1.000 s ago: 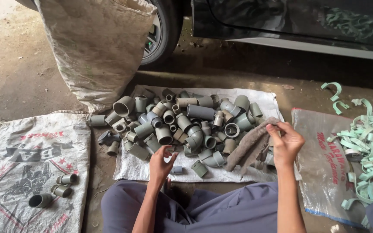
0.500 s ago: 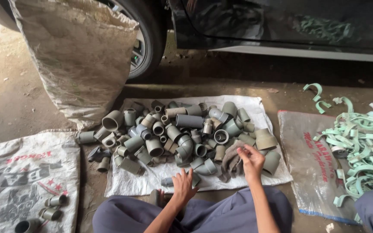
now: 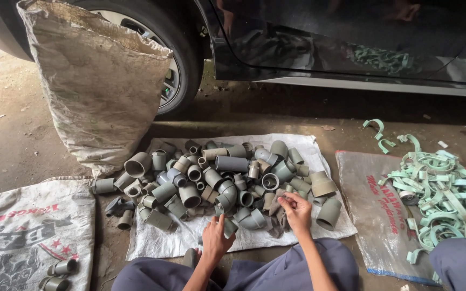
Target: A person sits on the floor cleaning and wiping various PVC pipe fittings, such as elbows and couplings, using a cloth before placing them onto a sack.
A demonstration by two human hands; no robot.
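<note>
A heap of grey plastic pipe fittings (image 3: 227, 178) lies on a white woven sheet (image 3: 157, 245) on the ground in front of me. My left hand (image 3: 214, 238) is at the heap's near edge, fingers closed on a small grey fitting (image 3: 231, 226). My right hand (image 3: 296, 210) pinches a brown-grey cloth (image 3: 275, 222) that lies bunched on the fittings at the near right of the heap. Two larger tapered fittings (image 3: 324, 199) stand just right of that hand.
A big dirty sack (image 3: 98, 91) stands at the back left against a car wheel (image 3: 182, 64). A printed sack (image 3: 22, 231) at the left holds a few fittings (image 3: 60, 272). Pale green clips (image 3: 443, 183) are piled on a plastic bag at the right. My knees are below.
My right hand has come down and in, lowering the cloth from mid-air onto the heap. My left hand dropped to the heap's near edge and closed on a small fitting. The view tilted upward.
</note>
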